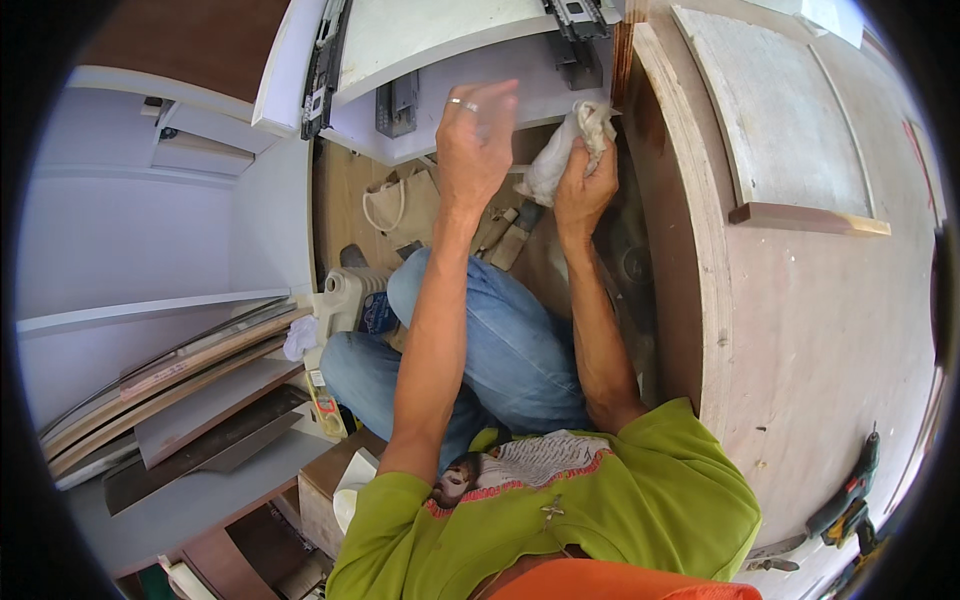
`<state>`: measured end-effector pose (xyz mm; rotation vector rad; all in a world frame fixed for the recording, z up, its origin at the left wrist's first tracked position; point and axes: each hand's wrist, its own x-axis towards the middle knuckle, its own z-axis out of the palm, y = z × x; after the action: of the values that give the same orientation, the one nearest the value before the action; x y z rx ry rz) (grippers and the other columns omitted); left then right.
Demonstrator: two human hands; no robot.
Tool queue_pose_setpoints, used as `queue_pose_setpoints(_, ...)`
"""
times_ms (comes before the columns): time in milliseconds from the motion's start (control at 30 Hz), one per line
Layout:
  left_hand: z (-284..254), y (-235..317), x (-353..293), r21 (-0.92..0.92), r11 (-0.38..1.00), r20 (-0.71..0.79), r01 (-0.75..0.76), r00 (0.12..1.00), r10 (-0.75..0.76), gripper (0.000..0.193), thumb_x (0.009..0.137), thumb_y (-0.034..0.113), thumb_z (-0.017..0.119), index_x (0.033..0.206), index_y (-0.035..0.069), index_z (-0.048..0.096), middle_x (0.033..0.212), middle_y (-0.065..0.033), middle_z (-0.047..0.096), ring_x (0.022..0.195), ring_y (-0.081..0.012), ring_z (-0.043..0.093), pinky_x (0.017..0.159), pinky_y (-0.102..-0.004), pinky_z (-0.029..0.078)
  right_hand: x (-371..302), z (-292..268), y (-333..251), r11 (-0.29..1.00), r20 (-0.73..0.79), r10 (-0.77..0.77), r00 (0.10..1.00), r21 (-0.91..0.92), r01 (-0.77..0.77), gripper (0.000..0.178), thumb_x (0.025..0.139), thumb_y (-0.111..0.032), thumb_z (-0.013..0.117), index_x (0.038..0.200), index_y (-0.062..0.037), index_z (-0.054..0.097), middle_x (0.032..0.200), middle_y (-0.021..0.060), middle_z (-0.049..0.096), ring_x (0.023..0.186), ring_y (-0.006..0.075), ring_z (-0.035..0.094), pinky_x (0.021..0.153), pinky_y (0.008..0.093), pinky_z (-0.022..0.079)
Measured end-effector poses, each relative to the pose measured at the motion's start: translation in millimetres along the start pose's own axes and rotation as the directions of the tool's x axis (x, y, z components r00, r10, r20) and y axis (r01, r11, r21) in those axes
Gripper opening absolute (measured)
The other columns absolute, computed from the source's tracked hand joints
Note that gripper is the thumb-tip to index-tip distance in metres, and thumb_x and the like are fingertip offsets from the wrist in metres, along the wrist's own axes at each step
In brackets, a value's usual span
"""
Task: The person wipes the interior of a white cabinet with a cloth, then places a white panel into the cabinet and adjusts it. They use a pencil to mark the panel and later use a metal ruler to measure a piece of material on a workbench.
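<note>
My right hand (588, 190) is closed around the gathered end of a crumpled white bag (556, 158), which looks like thin plastic. What is inside the bag cannot be made out. To its left, my left hand (476, 140) is raised in front of a white cabinet panel (440, 50), a ring on one finger. Motion blurs its fingers, and nothing is plainly seen in them. Dark metal drawer slides (325, 70) are fixed at the cabinet's side, with another bracket (398, 105) lower down. Both hands are apart from each other.
Below the hands lie a beige cloth bag (405, 205) and a plastic jug (350, 297). Stacked boards (215, 375) fill the left shelf. A wooden panel edge (690, 200) rises close to my right arm. On the worktop sit a wood strip (810, 220) and a power drill (848, 490).
</note>
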<state>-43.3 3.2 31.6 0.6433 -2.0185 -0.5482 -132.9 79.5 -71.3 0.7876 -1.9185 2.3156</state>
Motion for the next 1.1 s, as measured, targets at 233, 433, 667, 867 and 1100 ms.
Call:
queue_pose_setpoints(233,-7,-3,2,-0.102,0.99,-0.024,0.095,0.995,-0.098,0.019,0.101,0.014,0.065,0.114,0.006,0.075,0.107,-0.0084,0.069,0.089,-0.0173,0.068,0.08,-0.0303,0.055,50,6,-36,0.995,-0.075,-0.066,0.995,0.071,0.071,0.035,0.098,-0.002,0.051,0.13,0.0094,0.057,0.122,0.0214,0.067,0.112,0.0313,0.064,0.098,0.0412,0.048)
queue_pose_setpoints(433,0,9,-5,-0.213,0.966,0.076,0.145,0.988,-0.131,0.019,0.097,0.019,0.067,0.108,0.008,0.076,0.106,-0.0143,0.069,0.087,-0.0283,0.071,0.08,-0.0378,0.059,-59,-33,43,0.968,0.274,0.248,0.929,-0.11,-0.226,0.031,0.102,-0.015,0.056,0.124,0.0051,0.064,0.109,0.0123,0.072,0.099,0.0175,0.064,0.088,0.0331,0.05)
queue_pose_setpoints(667,93,49,5,-0.392,0.899,0.003,0.197,0.977,-0.213,0.058,0.094,0.02,0.065,0.138,-0.014,0.049,0.133,-0.036,0.055,0.125,-0.0486,0.055,0.111,-0.0487,0.044,-65,-67,84,0.952,0.371,0.304,0.878,-0.15,-0.266,0.028,0.1,-0.018,0.06,0.117,0.0041,0.064,0.099,0.0083,0.072,0.088,0.0152,0.063,0.079,0.0344,0.052)
queue_pose_setpoints(867,117,67,-10,-0.477,0.871,-0.089,0.121,0.979,-0.184,0.063,0.095,0.013,0.064,0.146,-0.013,0.038,0.146,-0.033,0.046,0.137,-0.0465,0.046,0.116,-0.0453,0.039,-60,-84,82,0.951,0.446,0.302,0.842,-0.204,-0.232,0.028,0.1,-0.018,0.06,0.117,0.0042,0.064,0.101,0.0087,0.072,0.091,0.0159,0.064,0.08,0.0344,0.052)
queue_pose_setpoints(1100,101,56,-14,-0.455,0.883,-0.037,0.114,0.989,-0.147,0.056,0.094,0.011,0.065,0.144,-0.006,0.046,0.143,-0.0242,0.052,0.131,-0.041,0.054,0.112,-0.0443,0.045,-66,-81,87,0.949,0.466,0.3,0.832,-0.23,-0.214,0.028,0.1,-0.017,0.06,0.118,0.0043,0.065,0.104,0.0092,0.072,0.093,0.0167,0.064,0.082,0.0343,0.052)
